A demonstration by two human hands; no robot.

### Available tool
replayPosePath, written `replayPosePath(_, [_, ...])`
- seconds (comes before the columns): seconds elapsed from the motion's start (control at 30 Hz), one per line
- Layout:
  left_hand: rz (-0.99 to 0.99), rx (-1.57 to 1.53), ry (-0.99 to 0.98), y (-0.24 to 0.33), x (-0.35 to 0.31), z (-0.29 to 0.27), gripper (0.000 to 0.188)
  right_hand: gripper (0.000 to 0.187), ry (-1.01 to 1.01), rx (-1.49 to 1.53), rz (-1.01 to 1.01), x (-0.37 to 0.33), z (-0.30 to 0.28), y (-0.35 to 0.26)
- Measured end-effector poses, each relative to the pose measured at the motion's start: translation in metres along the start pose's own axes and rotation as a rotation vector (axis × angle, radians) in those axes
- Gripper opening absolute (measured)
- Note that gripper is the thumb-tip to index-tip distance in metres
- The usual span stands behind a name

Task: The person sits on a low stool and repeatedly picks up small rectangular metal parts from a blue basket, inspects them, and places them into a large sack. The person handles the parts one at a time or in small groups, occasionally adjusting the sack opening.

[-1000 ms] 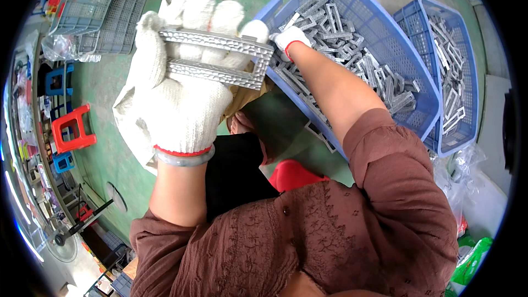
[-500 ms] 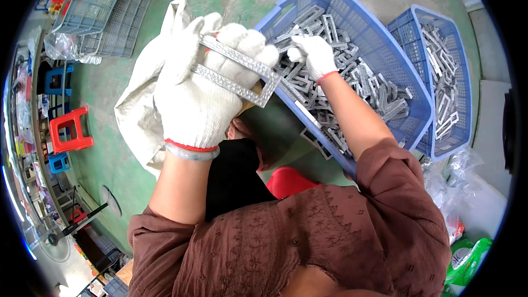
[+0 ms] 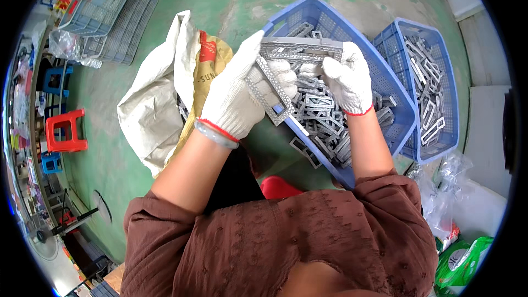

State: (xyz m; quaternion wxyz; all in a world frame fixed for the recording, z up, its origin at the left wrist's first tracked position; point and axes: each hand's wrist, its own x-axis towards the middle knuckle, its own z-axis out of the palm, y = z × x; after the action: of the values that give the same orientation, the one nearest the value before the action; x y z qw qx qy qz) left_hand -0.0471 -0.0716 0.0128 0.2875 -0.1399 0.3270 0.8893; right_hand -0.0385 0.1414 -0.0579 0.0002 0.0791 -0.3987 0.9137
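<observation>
Both my hands wear white knitted gloves with red cuffs. My left hand (image 3: 236, 93) is closed on a grey rectangular metal frame (image 3: 272, 91), which slants down across its fingers. Another metal frame (image 3: 302, 49), or a few stacked together, spans level between my two hands; its left end meets my left fingers. At its other end my right hand (image 3: 349, 80) grips it, fingers bent. Beneath them stands a blue plastic basket (image 3: 344, 27) heaped with similar metal frames (image 3: 322, 104). How many pieces my left hand holds is hard to tell.
Left of the basket slumps an open white woven sack (image 3: 148, 104) with a yellow side, metal pieces showing inside. A second blue basket (image 3: 448, 77) of frames stands at the right. Grey crates (image 3: 124, 27), a red stool (image 3: 65, 132) and clear plastic bags (image 3: 437, 192) lie around.
My right hand has come up out of the basket with metal framing in it. My left hand has moved right, toward it, uncovering the sack's yellow side.
</observation>
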Motion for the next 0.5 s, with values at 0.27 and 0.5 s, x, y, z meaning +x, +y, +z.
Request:
replayPosePath(0.27, [0.013,0.005,0.082,0.001,0.003,-0.003,0.037,0.033,-0.036,-0.312,0.054,-0.006,0.018,-0.022])
replayPosePath(0.5, [0.076,0.015,-0.041,-0.001,0.008,-0.006,0.035,0.031,-0.051,-0.500,0.000,-0.007,0.030,-0.022])
